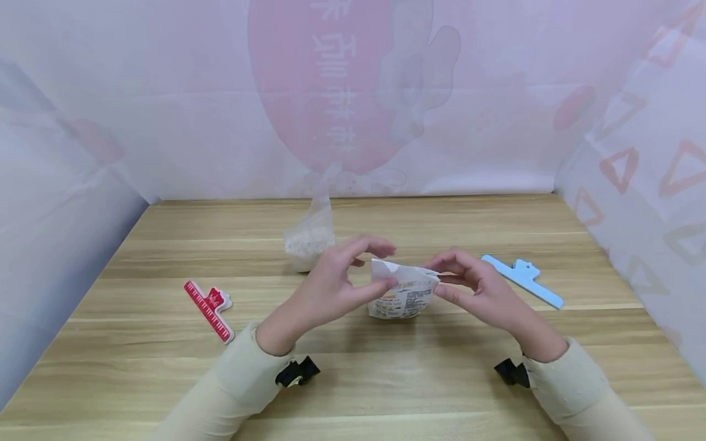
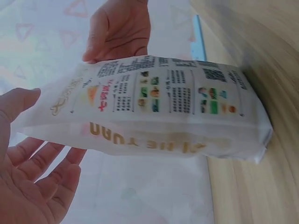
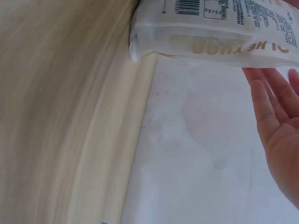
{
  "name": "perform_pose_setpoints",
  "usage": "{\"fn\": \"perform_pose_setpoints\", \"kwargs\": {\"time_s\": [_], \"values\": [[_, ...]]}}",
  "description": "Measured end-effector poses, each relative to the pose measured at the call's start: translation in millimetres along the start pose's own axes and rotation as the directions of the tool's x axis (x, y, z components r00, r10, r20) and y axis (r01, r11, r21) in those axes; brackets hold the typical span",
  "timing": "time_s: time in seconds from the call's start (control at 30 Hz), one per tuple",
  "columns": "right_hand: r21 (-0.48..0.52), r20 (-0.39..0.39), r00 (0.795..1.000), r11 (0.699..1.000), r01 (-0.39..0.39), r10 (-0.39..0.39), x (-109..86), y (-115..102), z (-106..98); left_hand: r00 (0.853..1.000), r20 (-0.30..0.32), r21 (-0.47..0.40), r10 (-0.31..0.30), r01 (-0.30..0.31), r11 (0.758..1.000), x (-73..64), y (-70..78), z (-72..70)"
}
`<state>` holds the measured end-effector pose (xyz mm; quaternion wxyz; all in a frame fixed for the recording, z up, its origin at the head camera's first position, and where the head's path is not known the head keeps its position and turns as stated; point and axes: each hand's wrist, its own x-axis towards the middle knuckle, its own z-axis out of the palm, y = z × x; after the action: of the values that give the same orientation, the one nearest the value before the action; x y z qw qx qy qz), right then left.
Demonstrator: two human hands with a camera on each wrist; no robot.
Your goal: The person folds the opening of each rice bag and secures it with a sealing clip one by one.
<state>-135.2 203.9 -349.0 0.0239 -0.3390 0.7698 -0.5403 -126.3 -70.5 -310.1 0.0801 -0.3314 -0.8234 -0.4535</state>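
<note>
A white printed paper bag (image 1: 405, 297) stands upright on the table between the hands, its top edges slightly parted. In the left wrist view the same bag (image 2: 154, 98) shows food pictures and gold lettering on its side. My left hand (image 1: 333, 285) is at its top left, thumb over the printed face and fingers spread apart behind. At the top right corner, my right hand (image 1: 480, 291) pinches the edge, thumb in front and fingers behind. Right-hand fingers (image 3: 268, 105) pass behind the bag in the right wrist view.
Behind the left hand stands a translucent plastic bag (image 1: 311, 242) with pale contents, its neck twisted upward. A red clip (image 1: 209, 311) with piano-key markings lies at the left. To the right lies a light blue clip (image 1: 524, 278). White printed sheeting (image 1: 193, 141) surrounds the wooden table (image 1: 353, 398).
</note>
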Motion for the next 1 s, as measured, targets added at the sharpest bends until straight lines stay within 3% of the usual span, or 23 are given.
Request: {"fn": "perform_pose_setpoints", "kwargs": {"time_s": [0.13,0.43,0.6,0.8,1.0], "values": [[0.057,-0.011,0.999,0.997,0.049,-0.048,2.7,-4.7,0.3,1.0,-0.004,-0.027,0.005,-0.005,1.0,4.8,4.2,-0.1],[0.011,0.012,0.998,0.998,0.058,-0.058,14.3,-13.4,-2.7,0.999,0.035,-0.104,0.01,-0.006,0.995,14.9,5.3,-0.6],[0.019,0.009,0.996,0.996,0.088,-0.088,16.8,-13.5,-4.6,0.999,0.054,-0.116,0.006,0.0,0.993,17.7,5.9,-0.5],[0.076,-0.004,0.983,0.98,0.185,-0.185,19.0,-10.2,-4.4,0.997,0.074,-0.119,-0.021,0.03,0.992,21.3,7.9,-3.2],[0.067,-0.042,0.977,0.975,0.212,-0.209,19.8,-10.4,-1.7,0.994,0.1,-0.123,-0.035,0.047,0.991,23.8,8.7,-6.0]]}}
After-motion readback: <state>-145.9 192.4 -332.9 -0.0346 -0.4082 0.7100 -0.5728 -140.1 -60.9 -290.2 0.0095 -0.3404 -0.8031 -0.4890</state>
